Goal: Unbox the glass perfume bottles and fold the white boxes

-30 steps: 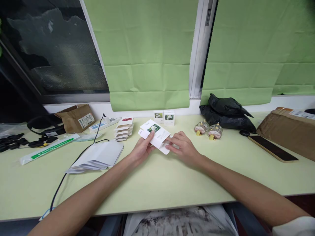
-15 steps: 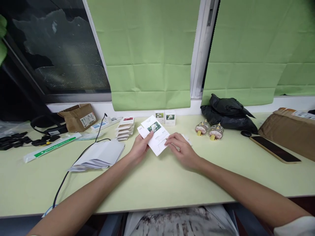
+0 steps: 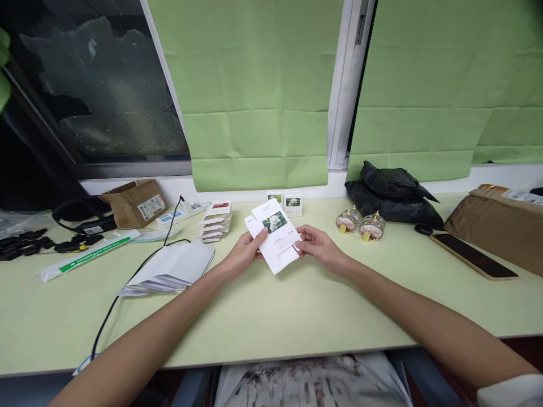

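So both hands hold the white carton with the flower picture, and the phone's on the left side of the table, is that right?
Not quite: the head view shows the phone on the right side of the table. The left hand and right hand do hold the white carton.

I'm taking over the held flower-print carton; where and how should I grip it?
I'd pinch the carton at its lower corner, thumb above, coming from the table's front edge: it looks flat, and that corner juts nearest, free of the left hand and right hand, which hold its sides.
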`<control>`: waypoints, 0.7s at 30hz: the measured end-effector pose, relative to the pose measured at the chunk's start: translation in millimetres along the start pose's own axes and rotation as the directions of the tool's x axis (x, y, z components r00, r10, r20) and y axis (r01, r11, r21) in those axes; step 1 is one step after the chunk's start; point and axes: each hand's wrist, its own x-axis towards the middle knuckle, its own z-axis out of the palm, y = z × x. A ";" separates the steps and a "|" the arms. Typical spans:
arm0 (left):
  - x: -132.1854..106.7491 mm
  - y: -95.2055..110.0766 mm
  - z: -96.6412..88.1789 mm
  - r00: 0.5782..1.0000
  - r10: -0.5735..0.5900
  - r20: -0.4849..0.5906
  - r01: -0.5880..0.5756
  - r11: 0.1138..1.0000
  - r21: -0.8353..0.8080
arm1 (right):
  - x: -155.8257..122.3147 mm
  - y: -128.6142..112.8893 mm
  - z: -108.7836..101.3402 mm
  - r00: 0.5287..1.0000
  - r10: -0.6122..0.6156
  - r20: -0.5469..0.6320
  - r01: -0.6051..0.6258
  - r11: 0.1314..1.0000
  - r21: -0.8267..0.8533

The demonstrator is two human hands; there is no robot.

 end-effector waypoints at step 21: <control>-9.2 7.6 0.8 0.978 0.016 0.209 -0.032 0.997 0.076 | 0.2 -26.9 -25.6 0.978 -0.070 0.195 0.096 0.987 -0.128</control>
